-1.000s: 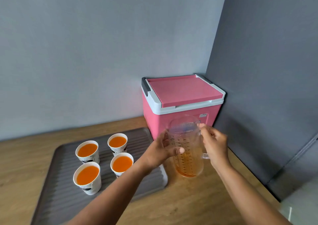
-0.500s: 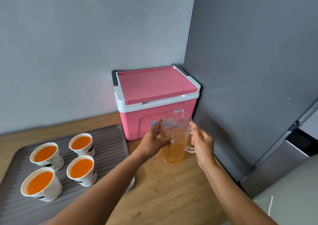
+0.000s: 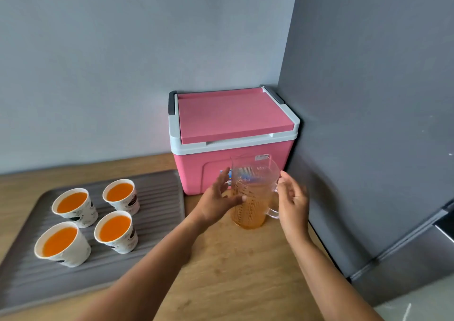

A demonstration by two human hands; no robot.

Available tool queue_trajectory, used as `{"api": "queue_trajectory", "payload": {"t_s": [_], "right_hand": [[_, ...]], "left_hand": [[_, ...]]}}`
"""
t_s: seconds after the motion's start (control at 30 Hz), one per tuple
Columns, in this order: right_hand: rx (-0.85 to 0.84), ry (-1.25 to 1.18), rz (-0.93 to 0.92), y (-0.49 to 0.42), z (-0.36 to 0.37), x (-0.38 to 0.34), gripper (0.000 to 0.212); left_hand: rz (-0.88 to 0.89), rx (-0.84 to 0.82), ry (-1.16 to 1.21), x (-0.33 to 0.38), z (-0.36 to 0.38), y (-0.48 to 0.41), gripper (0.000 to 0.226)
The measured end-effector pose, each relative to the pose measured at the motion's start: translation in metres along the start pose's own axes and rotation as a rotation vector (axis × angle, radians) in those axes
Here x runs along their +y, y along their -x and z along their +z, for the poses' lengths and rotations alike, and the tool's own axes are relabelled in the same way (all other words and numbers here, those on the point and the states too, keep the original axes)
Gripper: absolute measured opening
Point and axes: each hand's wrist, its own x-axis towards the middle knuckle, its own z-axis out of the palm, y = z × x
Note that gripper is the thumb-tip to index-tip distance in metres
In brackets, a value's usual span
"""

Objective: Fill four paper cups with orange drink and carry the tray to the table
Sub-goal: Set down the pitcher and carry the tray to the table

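- Head view, change: the measuring jug now stands upright on the wooden counter, just in front of the pink cooler and to the right of the tray. A small amount of orange drink is left in it.
- Head view, hands: the left hand has its fingers straight and spread at the jug wall; light contact cannot be ruled out. The right hand is apart and relaxed, just beside the handle, gripping nothing.
- Head view, task meaning: the four paper cups stand filled on the tray at near left. Filling appears complete; lifting the tray is the likely remaining step.
- Head view, earlier frames: both hands then clasped the jug, which sat nearer the tray's right edge. It has since travelled right and farther, and both grips have released.
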Motion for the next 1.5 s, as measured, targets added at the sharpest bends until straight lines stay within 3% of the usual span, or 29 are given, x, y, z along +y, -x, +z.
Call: {"api": "queue_trajectory", "payload": {"t_s": [0.1,0.2,0.43,0.53,0.63,0.77,0.83,0.9,1.07,1.27,1.5], "right_hand": [[0.102,0.074,-0.303,0.004,0.002,-0.012,0.037],[0.07,0.03,-0.516,0.016,0.012,-0.027,0.033],[-0.252,0.014,-0.588,0.082,0.084,-0.043,0.029],[-0.441,0.076,-0.467,0.116,0.119,-0.034,0.035],[-0.657,0.103,-0.21,0.148,0.156,-0.022,0.061],[-0.818,0.118,0.063,0.18,0.194,-0.008,0.106],[-0.842,0.108,0.123,0.196,0.21,-0.006,0.116],[-0.857,0.065,0.156,0.206,0.221,-0.007,0.109],[-0.742,0.073,0.205,0.222,0.24,-0.005,0.086],[-0.643,0.135,0.205,0.222,0.246,-0.002,0.063],[-0.607,0.153,0.182,0.227,0.257,0.001,0.05]], "left_hand": [[0.008,0.177,0.009,0.007,-0.005,0.017,0.077],[0.062,0.287,0.043,0.009,-0.02,0.043,0.056],[0.122,0.504,0.012,0.003,-0.089,0.116,0.035],[0.153,0.634,-0.014,-0.008,-0.123,0.147,0.033],[0.185,0.809,-0.052,-0.03,-0.164,0.178,0.037],[0.085,1.03,-0.231,-0.076,-0.213,0.215,0.078],[-0.025,0.948,-0.232,-0.106,-0.236,0.227,0.102],[-0.124,0.788,-0.193,-0.129,-0.252,0.229,0.116],[-0.176,0.496,-0.119,-0.159,-0.269,0.219,0.108],[-0.138,0.521,-0.147,-0.162,-0.268,0.203,0.078],[-0.126,0.566,-0.139,-0.166,-0.267,0.199,0.067]]}}
